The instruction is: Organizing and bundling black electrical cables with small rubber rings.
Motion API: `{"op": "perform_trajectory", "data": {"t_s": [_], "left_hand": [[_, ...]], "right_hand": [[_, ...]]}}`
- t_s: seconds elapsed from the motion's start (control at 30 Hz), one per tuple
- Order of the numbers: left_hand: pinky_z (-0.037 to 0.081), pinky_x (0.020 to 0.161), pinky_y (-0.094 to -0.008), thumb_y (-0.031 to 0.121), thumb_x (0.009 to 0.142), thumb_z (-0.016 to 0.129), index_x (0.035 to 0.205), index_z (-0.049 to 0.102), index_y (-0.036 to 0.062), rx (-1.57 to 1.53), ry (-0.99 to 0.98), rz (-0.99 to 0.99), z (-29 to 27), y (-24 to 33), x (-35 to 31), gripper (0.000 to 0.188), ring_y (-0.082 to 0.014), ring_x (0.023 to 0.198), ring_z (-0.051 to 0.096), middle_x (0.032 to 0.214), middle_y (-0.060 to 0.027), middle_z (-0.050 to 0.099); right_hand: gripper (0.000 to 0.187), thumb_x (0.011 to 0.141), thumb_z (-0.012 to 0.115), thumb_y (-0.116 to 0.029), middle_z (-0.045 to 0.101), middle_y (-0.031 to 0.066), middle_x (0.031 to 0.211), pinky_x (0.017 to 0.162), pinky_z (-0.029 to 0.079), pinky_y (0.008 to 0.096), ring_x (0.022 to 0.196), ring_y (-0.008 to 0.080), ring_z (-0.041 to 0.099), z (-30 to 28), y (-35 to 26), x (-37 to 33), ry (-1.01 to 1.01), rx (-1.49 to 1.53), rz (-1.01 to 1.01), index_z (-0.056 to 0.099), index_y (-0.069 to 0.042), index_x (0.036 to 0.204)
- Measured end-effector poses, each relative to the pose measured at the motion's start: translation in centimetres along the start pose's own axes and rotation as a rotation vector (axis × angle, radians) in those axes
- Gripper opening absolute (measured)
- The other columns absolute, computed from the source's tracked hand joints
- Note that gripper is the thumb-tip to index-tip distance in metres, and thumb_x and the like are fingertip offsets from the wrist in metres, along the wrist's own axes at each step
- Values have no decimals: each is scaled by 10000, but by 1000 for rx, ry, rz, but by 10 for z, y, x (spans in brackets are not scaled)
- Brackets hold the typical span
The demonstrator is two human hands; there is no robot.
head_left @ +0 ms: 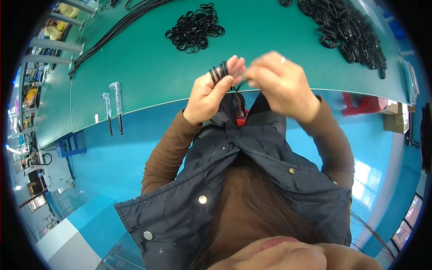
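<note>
Several loops of a thin black cable [223, 69] go around the fingers of my left hand [206, 93], its thumb pressed against them. To its right my right hand [280, 83] is closed and slightly blurred, the fingers pinched together. A short stretch of the cable runs from the loops toward its fingertips; the exact grip there is smeared by motion. Both hands are over the near edge of the green table [148, 74]. Beyond them lies a loose heap of small black rings [194, 28].
At the far right is a pile of coiled black cables [355, 31]. Long straight black cables [117, 29] stretch across the far left. Two black-handled tools with fuzzy pale wrapping [118, 101] lie at the left edge. A red stool [360, 104] and a cardboard box [396, 119] stand at right.
</note>
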State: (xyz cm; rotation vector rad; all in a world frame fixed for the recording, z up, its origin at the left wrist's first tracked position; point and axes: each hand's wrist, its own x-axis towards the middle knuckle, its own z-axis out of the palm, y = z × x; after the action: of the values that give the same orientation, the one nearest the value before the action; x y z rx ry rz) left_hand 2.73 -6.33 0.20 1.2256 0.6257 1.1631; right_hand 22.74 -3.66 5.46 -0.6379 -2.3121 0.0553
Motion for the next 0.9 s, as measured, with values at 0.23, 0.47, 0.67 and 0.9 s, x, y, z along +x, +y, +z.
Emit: {"op": "perform_trajectory", "data": {"t_s": [0.23, 0.47, 0.67, 0.9], "left_hand": [[518, 868, -289, 92, 987, 475, 1377, 425, -19, -64, -158, -151, 0, 9, -6, 408, -230, 1055, 624, 1267, -196, 581], [530, 793, -265, 96, 983, 478, 1320, 470, -53, -155, -114, -119, 11, 9, -3, 369, -215, 938, 666, 1230, -205, 602], [539, 798, -278, 79, 970, 488, 1294, 491, -64, -225, -177, -147, 4, 1, -6, 354, -244, 954, 669, 1207, -212, 609], [546, 772, -286, 72, 966, 488, 1336, 459, -58, -288, -57, -174, 5, -2, -4, 393, -233, 882, 673, 1197, -208, 609]], "right_hand": [[264, 958, 507, -185, 638, 112, 995, 744, 498, 290, 817, 178, 597, 39, 20, -2, -74, 757, 524, 650, -11, 1097], [459, 1004, 408, -370, 659, 143, 977, 774, 504, 288, 790, 182, 608, 43, 20, -11, -127, 1313, 804, 641, -6, 1159], [438, 994, 414, -338, 684, 133, 957, 751, 523, 266, 763, 202, 631, 34, 18, -5, -121, 1136, 841, 646, 6, 1136], [577, 1016, 287, -443, 669, 181, 959, 786, 516, 332, 846, 233, 632, 23, 24, -4, -199, 694, 496, 621, -18, 1219]]}}
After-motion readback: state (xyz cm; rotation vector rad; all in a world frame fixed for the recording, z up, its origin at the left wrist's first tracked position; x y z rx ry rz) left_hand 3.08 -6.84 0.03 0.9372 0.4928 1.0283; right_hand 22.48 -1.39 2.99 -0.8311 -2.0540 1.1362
